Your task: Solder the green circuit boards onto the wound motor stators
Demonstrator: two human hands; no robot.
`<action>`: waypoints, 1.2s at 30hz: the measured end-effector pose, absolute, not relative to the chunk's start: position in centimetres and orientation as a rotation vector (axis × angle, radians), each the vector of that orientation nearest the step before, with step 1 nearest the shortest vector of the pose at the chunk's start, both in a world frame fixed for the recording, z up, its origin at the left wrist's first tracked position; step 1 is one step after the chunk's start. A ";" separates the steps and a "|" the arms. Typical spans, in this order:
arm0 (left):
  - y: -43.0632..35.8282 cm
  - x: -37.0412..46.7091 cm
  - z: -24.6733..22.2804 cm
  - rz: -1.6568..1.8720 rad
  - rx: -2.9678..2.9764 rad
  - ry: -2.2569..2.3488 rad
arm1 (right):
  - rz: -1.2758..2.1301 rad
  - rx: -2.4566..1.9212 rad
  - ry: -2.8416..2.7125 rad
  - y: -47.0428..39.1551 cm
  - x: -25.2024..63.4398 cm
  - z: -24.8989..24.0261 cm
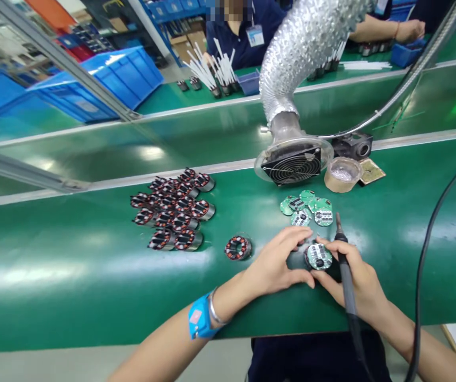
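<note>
In front of me a round green circuit board (319,257) sits on a motor stator, most of which is hidden under it. My left hand (278,262) is curved around the left side, thumb and fingers spread apart; whether it touches the stator I cannot tell. My right hand (357,276) has a soldering iron (345,276) tucked in it, tip pointing away from me. Its index finger and thumb also reach the board's right edge. A single stator (238,248) with red-orange and white windings stands left of my left hand. Several loose circuit boards (308,207) lie beyond my hands.
Several stators (174,209) stand grouped at left. A fume extractor fan (294,168) hangs from a silver duct (291,58). Beside it are a round tub (342,175) and a small square tin (371,172). A black cable (424,254) runs down the right. Co-workers sit across the bench.
</note>
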State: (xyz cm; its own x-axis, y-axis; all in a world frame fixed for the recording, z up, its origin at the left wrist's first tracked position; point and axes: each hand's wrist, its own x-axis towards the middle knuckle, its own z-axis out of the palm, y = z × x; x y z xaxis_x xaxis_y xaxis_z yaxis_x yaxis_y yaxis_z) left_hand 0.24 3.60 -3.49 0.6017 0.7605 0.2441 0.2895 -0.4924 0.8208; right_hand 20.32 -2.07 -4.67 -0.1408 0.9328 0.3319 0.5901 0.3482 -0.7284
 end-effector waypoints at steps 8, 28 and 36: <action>4.3 -0.1 -3.9 0.819 1.880 0.849 | 0.556 -1.380 -1.861 -2.0 20.9 -4.8; 3.5 -0.3 -2.9 0.633 2.235 0.880 | 0.479 -1.286 -1.953 -2.3 21.1 -4.8; 2.7 1.1 -2.8 0.364 0.819 0.924 | 0.413 -1.282 -1.941 -2.3 21.2 -5.2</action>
State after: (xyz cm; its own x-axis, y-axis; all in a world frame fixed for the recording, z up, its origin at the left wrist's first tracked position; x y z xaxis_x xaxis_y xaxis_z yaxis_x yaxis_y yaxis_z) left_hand 1.14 2.74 -2.80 0.5712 0.6004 -0.5597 0.0579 0.6507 0.7571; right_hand 21.19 -2.34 -5.23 -0.2076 0.8859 0.4148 0.6405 0.4436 -0.6269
